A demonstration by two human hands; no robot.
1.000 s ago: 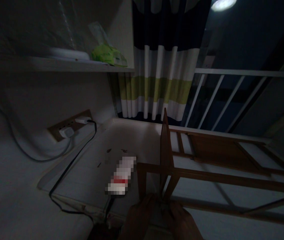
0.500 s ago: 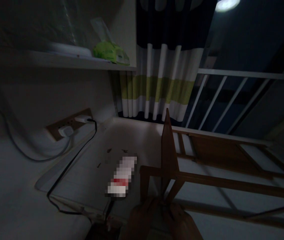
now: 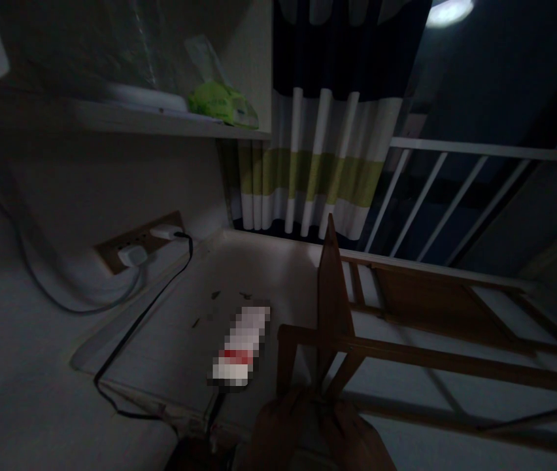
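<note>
The scene is dim. A wooden folding frame point(image 3: 406, 356) of brown slats lies on its side over a pale mattress surface point(image 3: 239, 275). My left hand point(image 3: 278, 428) and my right hand point(image 3: 357, 438) sit close together at the bottom edge, both at the lower joint of the frame where the slats cross. The fingers look curled around the wood, though the darkness hides the exact grip. A blurred white and red object point(image 3: 240, 345) lies just left of the frame.
A wall socket strip point(image 3: 138, 247) holds plugs; a black cable point(image 3: 146, 314) runs from it across the mattress. A shelf point(image 3: 161, 121) carries a green packet point(image 3: 222, 104). A striped curtain point(image 3: 318, 131) hangs behind, beside a white railing point(image 3: 455, 190).
The view has shifted slightly, so the frame and hands sit a little lower and to the right. My hands stay on the frame's lower joint.
</note>
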